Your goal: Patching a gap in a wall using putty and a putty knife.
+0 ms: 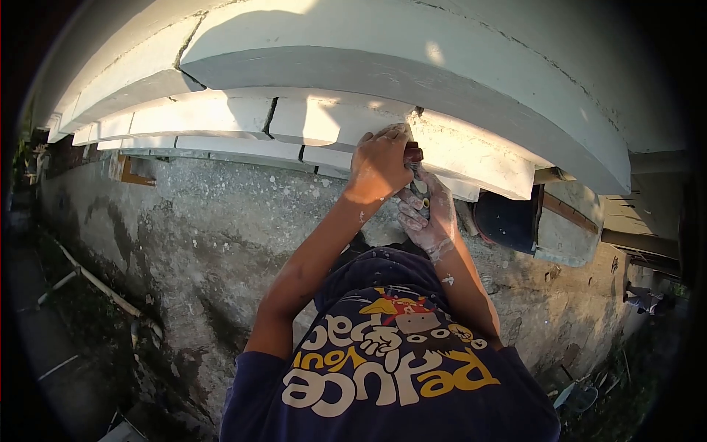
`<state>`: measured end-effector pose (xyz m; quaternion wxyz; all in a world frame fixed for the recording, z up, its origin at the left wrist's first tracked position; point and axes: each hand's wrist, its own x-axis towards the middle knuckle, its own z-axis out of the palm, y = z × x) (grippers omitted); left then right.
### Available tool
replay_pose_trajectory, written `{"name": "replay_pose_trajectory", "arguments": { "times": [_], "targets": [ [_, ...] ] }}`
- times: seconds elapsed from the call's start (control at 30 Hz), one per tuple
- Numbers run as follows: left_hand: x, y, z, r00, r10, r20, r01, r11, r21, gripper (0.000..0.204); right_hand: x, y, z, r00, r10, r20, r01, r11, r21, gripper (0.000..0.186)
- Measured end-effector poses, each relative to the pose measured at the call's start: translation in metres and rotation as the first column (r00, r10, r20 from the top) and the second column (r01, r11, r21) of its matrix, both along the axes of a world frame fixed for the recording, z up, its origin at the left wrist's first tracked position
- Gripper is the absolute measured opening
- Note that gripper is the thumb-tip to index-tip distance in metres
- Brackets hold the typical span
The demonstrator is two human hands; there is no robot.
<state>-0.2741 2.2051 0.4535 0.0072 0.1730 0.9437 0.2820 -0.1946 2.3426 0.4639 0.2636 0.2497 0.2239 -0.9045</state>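
Below the upper white moulding, my left hand (379, 166) is curled at the edge of a lower white step-like band (471, 155), its fingertips around something pale that I cannot make out. Just below and right, my right hand (431, 217), coated in white dust, is closed around a grey tool (418, 184) with a dark red part (413, 153) at its top. The red part touches or lies very near my left hand; the tool is partly hidden by my fingers.
A stained concrete wall (213, 236) is below the bands. A dark curved object (504, 221) sits right of my hands. Pale pipes (103, 287) run at lower left. A concrete beam (633, 239) juts out at far right.
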Motion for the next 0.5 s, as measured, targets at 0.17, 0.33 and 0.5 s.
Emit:
{"name": "replay_pose_trajectory", "arguments": {
  "times": [0.17, 0.33, 0.5],
  "targets": [
    [0.019, 0.007, -0.019, 0.935, 0.074, -0.346, -0.051, 0.996, 0.076, 0.032, 0.007, 0.004, -0.008, 0.999, 0.032, 0.001, -0.032, 0.999, -0.028, 0.026],
    [0.015, 0.013, 0.004, 0.996, 0.081, -0.026, -0.080, 0.996, 0.025, 0.032, -0.005, 0.011, -0.012, 1.000, 0.001, 0.014, 0.001, 0.986, -0.165, 0.026],
    [0.020, 0.022, 0.002, 0.969, 0.116, -0.220, -0.095, 0.990, 0.103, 0.028, 0.002, 0.017, -0.009, 0.999, 0.022, -0.039, -0.026, 0.995, -0.101, 0.022]
  ]
}}
